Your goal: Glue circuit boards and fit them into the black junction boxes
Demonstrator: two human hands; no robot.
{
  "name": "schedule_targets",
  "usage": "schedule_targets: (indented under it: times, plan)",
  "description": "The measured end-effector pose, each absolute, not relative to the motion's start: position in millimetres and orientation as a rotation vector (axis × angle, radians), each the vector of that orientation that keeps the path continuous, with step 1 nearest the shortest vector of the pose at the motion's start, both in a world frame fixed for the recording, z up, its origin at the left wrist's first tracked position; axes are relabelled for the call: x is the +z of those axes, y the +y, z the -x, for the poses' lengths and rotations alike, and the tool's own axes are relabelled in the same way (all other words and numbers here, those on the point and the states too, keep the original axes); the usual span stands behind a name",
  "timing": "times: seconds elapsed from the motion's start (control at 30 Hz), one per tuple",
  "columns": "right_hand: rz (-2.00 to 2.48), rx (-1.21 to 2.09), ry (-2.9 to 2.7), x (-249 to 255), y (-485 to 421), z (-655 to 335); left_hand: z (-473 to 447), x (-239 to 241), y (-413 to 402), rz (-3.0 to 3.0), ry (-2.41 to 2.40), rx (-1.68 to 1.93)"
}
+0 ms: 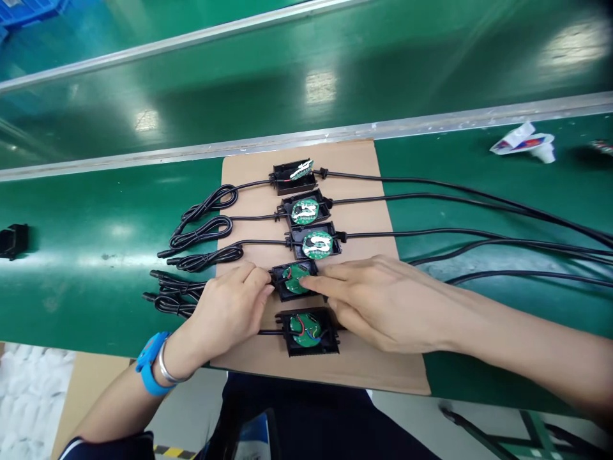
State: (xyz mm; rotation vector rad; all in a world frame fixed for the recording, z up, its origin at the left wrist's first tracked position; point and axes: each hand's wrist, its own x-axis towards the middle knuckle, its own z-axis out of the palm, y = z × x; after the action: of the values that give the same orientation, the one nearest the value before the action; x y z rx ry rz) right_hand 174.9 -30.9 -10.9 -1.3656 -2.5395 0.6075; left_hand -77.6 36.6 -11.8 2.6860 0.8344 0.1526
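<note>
Several black plastic boxes lie in a column on a cardboard sheet, each holding a round green circuit board. My left hand point(237, 300) has its fingers pinched on the black cable at the left end of the fourth box point(283, 295) from the back. My right hand point(397, 303) lies across from the right, fingers stretched out, with a fingertip on that box's circuit board point(293, 281). The nearest box point(313, 347), with red and blue wires on its board point(304, 331), sits just below both hands. White paste covers parts of the boards in the three farther boxes point(330, 228).
The cardboard sheet point(383, 364) rests on a green table point(96, 306). Coiled black cables point(205, 227) lie left, and long cables point(454, 185) run right. A crumpled wrapper point(524, 142) is at back right; a black part point(13, 241) stands far left. A metal rail point(191, 150) borders the back.
</note>
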Motion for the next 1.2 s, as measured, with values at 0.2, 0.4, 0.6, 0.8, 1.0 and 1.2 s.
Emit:
schedule_targets:
  times: [0.2,0.4,0.6,0.8,1.0,1.2]
  plan:
    - [1.43,0.594,-2.595,-15,-26,-168,77,-6,41,-2.409,0.885,0.048]
    - [1.417,0.57,-2.547,-21,-29,-168,71,-8,43,-2.366,0.901,0.182]
    - [1.424,0.54,-2.484,-26,-35,-167,70,-18,23,-2.858,0.893,0.287]
    - [1.387,0.515,-2.46,-30,-35,-167,60,-10,3,-3.26,0.854,0.014]
    - [1.402,0.522,-2.429,-31,-37,-168,51,-19,-7,-3.45,0.905,-0.16]
    - [1.432,0.533,-2.427,-30,-39,-164,64,-9,10,-3.171,0.867,-0.049]
